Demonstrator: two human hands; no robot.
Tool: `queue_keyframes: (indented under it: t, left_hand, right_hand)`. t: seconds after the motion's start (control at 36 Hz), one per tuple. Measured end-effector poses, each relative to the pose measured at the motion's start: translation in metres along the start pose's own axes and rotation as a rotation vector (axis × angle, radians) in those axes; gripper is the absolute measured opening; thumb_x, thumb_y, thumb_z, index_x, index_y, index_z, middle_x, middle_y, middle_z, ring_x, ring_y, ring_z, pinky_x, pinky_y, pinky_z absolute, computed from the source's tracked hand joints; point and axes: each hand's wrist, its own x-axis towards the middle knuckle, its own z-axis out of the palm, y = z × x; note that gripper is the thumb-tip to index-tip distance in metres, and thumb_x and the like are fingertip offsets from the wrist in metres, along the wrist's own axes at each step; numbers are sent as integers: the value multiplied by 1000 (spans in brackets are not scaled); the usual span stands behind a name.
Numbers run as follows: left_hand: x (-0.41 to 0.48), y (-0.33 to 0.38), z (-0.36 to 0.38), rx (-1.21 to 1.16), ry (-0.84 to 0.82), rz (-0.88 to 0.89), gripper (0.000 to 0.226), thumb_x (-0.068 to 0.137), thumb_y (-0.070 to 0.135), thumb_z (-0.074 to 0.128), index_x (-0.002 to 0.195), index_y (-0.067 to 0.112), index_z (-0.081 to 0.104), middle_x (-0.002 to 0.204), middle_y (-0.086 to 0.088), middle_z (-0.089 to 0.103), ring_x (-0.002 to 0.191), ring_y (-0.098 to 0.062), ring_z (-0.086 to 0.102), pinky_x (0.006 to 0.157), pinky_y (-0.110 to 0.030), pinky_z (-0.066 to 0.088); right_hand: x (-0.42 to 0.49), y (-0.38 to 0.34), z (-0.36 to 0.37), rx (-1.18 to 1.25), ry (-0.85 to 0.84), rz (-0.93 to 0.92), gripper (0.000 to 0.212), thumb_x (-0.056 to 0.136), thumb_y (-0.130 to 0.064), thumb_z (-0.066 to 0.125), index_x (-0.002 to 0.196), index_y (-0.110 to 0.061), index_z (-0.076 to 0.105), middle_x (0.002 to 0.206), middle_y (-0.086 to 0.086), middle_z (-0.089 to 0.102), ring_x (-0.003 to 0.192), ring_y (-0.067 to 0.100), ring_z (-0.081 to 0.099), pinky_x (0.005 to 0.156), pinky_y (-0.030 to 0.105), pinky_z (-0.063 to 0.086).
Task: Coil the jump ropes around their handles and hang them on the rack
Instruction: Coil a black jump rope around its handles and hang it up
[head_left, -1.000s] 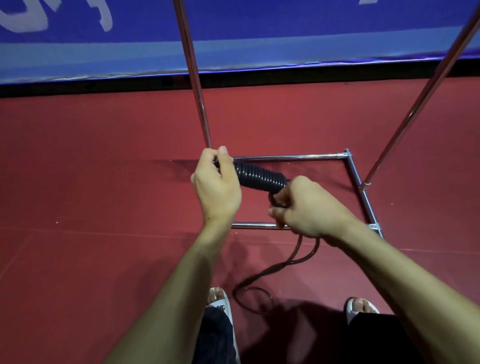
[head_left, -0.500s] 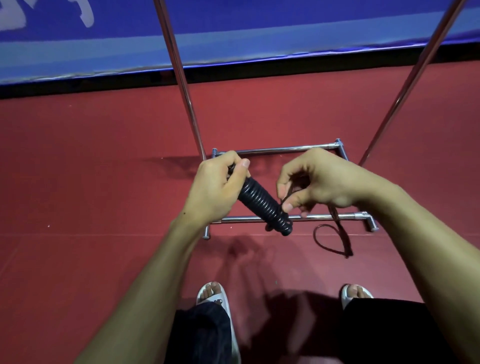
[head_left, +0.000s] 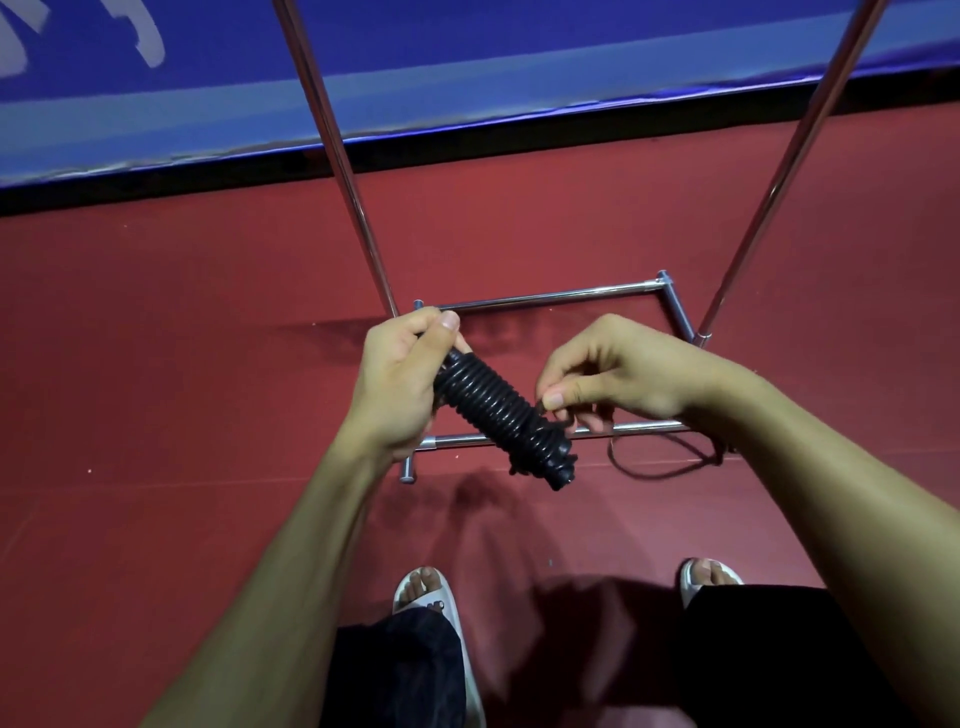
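Head camera shows the left hand (head_left: 400, 384) gripping the upper end of the jump rope (head_left: 498, 410), coiled tight round its handles and tilted above the rack (head_left: 550, 297) base, while the right hand (head_left: 623, 379) pinches what seems to be its loose tail (head_left: 655, 474), which loops just over the red floor (head_left: 208, 364).

A dark red sports floor (head_left: 156, 415) spreads out, matte, with a few pale specks and soft shadows. Along its far edge runs a black strip (head_left: 519, 150), above it a blue barrier (head_left: 519, 41) with a paler band (head_left: 208, 122) (white lettering (head_left: 148, 44), cut off, upper left).
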Motion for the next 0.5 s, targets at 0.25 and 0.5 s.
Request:
queue_keyframes:
  t: [0.25, 0.5]
  left_hand:
    - [-4, 5, 8, -338, 2, -101, 40, 89, 24, 46, 51, 18, 57, 48, 1, 46, 42, -10, 43, 44, -20, 40]
    - [-4, 4, 8, -466, 54, -114, 40, 89, 24, 47, 50, 19, 55, 50, 2, 44, 44, -9, 42, 46, -21, 39]
  right_hand:
    - [6, 1, 11, 643, -59, 25, 13, 72, -35, 77, 75, -25, 70, 48, -5, 36, 39, 3, 25, 37, 11, 23]
    - [12, 13, 28, 1008, -66, -112, 33, 57, -41, 90, 71, -19, 69, 49, -5, 39, 37, -1, 24, 32, 7, 29]
